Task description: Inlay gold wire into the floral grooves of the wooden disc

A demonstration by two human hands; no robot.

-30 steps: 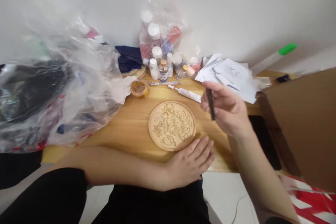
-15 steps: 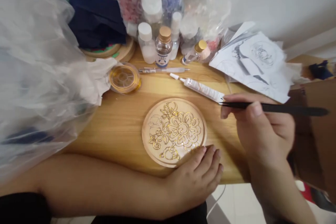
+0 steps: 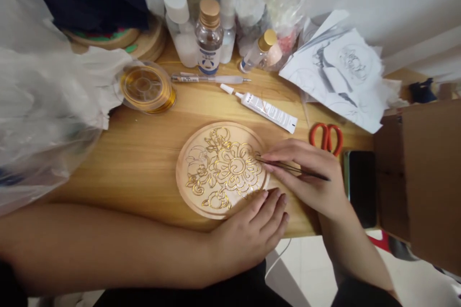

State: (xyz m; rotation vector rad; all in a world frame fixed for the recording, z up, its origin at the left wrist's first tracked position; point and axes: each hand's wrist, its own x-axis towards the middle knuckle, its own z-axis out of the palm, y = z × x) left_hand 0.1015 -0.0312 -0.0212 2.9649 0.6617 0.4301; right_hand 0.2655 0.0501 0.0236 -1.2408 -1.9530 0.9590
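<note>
A round wooden plaque (image 3: 189,163) lies on the table, with flowers and leaves outlined in gold wire; a pencil-like outline at its left carries no gold. My left hand (image 3: 254,223) rests flat over its lower right rim, fingers stretched out side by side. In my right hand (image 3: 313,172) is a pair of dark tweezers (image 3: 288,167), pinched between thumb and fingers. The tips reach the right petals of the large flower; whether they grip any wire is too small to tell.
Beyond the plaque lie a white glue tube (image 3: 268,112), a mechanical pencil (image 3: 212,78) and a spool of gold wire (image 3: 146,87). Bottles (image 3: 209,38) stand behind. At right are red-handled scissors (image 3: 326,138), a phone (image 3: 361,187), a cardboard box (image 3: 432,182) and sketched papers (image 3: 334,74).
My right hand has moved left and lowered the tweezers from the table's right side to the plaque. The scissors and phone have come into sight. My left hand stays on the rim.
</note>
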